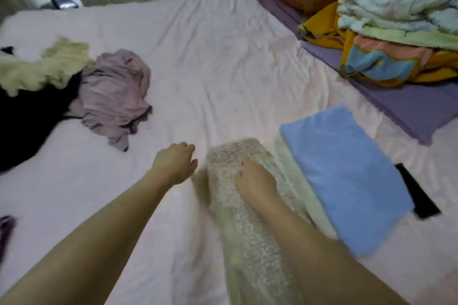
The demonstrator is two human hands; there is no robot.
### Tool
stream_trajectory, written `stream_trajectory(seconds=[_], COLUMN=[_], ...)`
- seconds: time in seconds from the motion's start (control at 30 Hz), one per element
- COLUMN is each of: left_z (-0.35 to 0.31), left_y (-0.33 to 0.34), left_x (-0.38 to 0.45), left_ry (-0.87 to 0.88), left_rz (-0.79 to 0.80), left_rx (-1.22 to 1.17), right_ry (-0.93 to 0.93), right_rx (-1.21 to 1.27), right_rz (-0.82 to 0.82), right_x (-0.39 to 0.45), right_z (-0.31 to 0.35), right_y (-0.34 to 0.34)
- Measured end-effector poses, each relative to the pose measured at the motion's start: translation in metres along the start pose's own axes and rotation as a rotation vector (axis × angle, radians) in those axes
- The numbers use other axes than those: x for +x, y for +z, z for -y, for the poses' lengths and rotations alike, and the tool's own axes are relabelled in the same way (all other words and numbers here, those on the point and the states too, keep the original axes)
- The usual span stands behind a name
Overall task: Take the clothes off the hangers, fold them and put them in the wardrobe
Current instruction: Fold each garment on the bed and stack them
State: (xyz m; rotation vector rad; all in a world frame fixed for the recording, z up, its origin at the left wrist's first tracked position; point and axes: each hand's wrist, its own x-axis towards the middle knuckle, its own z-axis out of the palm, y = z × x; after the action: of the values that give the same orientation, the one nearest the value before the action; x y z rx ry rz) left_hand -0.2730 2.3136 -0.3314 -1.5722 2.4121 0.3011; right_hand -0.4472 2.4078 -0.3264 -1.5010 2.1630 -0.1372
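Folded so far: 1 flat, rectangular light-blue folded cloth [344, 176] lies on the pale pink bed sheet [210, 57] at about 4 o'clock from the middle of the bed; it looks finished but has not gone into a wardrobe, and no wardrobe is in view.
In hand: a long, whitish, pale floral-print crinkled garment [247, 205] stretches from 6 o'clock up to the centre, just beside the blue cloth; motion blur hides its folds.
Right hand: the right hand [255, 182] rests on top of this garment with fingers curled into the fabric, apparently gripping it.
Left hand: the left hand [177, 162] hovers at the garment's left edge, fingers loosely curled; I cannot tell whether it holds any cloth.
Left to do: at 9 o'clock a heap waits unfolded, with a crumpled mauve garment [116, 96], a pale yellow fluffy piece [42, 67] and a black garment [27, 121].
Hangers: none clearly visible; a black flat object [418, 193] sits at 4 o'clock beyond the blue cloth, identity unclear.
Judgement: roughly early to middle, with folding under way and storage not yet done.
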Motion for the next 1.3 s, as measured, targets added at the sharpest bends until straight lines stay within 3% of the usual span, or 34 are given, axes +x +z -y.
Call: stream_trajectory(seconds=[0.27,0.57,0.73,0.93,1.13,1.3], left_z=[0.234,0.373,0.400,0.406,0.408,0.411], left_y=[0.078,0.169,0.188,0.204,0.213,0.213], left_x=[-0.099,-0.084,-0.051,-0.038,-0.030,-0.029], left_ry=[-0.338,-0.376,-0.337,-0.329,-0.331,-0.325], left_rz=[0.126,0.184,0.236,0.281,0.264,0.240], left_rx=[-0.097,-0.262,-0.335,-0.352,-0.360,-0.358], right_ry=[-0.206,-0.292,-0.259,-0.091,-0.121,-0.222], right_rx=[-0.073,-0.223,-0.223,-0.081,-0.047,-0.062], right_rz=[0.208,0.032,-0.166,-0.114,-0.298,-0.172], right_x=[0.005,0.054,0.122,0.176,0.187,0.157], right_z=[0.199,0.322,0.364,0.380,0.376,0.370], right_y=[0.145,0.256,0.267,0.297,0.307,0.308])
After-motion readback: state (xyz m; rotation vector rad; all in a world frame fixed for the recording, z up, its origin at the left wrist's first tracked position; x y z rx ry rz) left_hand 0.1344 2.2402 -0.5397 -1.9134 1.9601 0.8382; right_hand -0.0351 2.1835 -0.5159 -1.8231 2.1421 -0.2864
